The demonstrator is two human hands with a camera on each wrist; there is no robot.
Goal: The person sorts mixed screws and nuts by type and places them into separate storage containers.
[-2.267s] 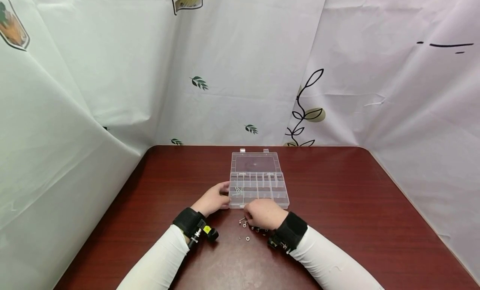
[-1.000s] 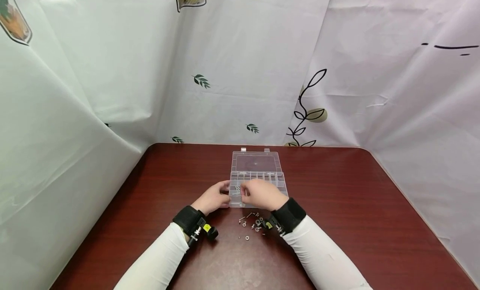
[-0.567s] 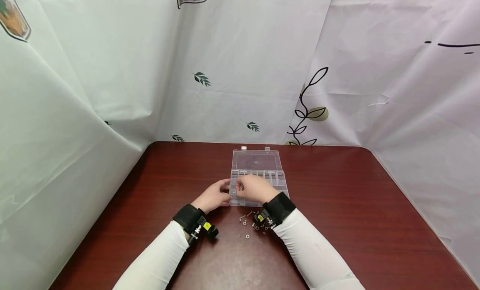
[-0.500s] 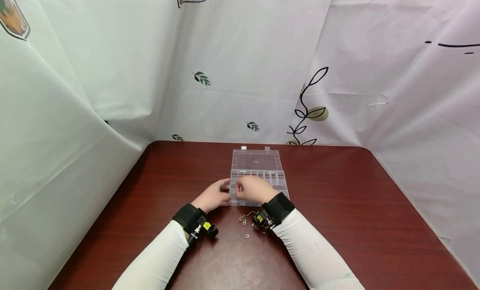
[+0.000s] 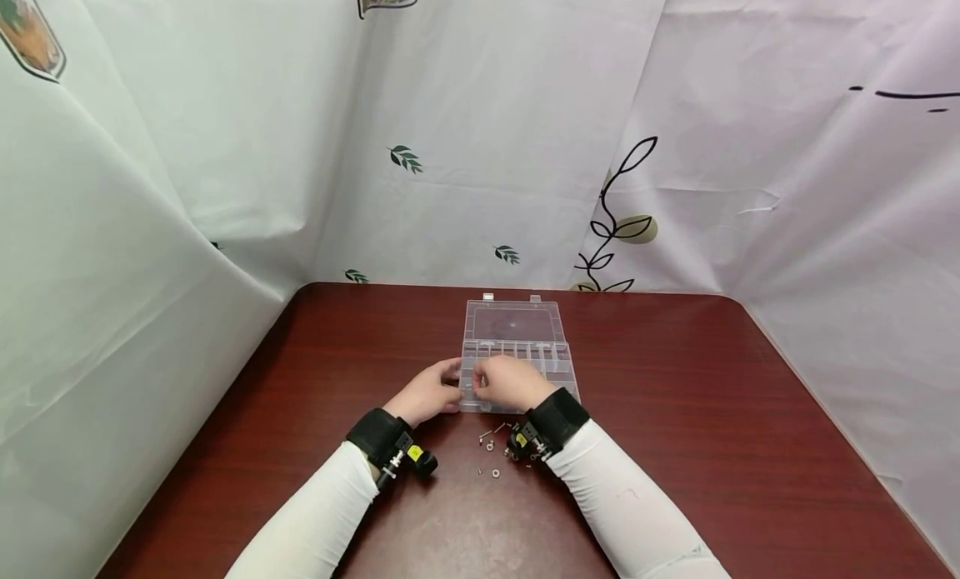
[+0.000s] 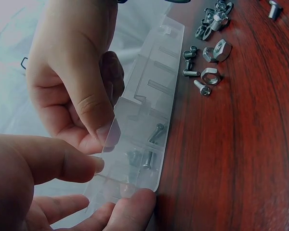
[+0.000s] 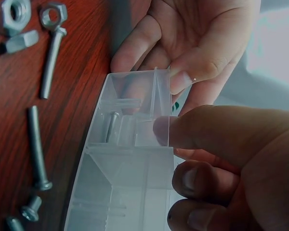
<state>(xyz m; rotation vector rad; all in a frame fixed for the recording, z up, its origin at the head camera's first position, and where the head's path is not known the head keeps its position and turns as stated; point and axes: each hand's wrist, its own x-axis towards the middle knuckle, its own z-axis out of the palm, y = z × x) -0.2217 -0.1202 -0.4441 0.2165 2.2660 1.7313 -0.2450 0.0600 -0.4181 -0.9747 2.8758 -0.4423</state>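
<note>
A clear plastic compartment box [image 5: 517, 321] lies on the table with its lid laid back. My left hand [image 5: 425, 393] holds the box's left end, thumb at the rim and fingers against the outer wall. Over the front left compartments, my right hand [image 5: 513, 381] has its fingers curled and its thumb [image 7: 164, 130] dipping inside the wall. Whether anything sits between its fingertips is hidden. Through the plastic, screws [image 6: 156, 132] show in the compartments. Loose screws [image 7: 52, 62] and hex nuts [image 6: 211, 76] are scattered on the table before the box.
The dark red wooden table [image 5: 697, 412] extends to both sides of the box. Behind it hangs a white printed curtain [image 5: 487, 146]. A lone small nut [image 5: 496, 474] lies nearer the front. Each wrist wears a black strap [image 5: 558, 416] with a camera.
My right hand has moved from the loose hardware to the box's left compartments, and has barely moved in the last half second. The left hand stays at the box's end.
</note>
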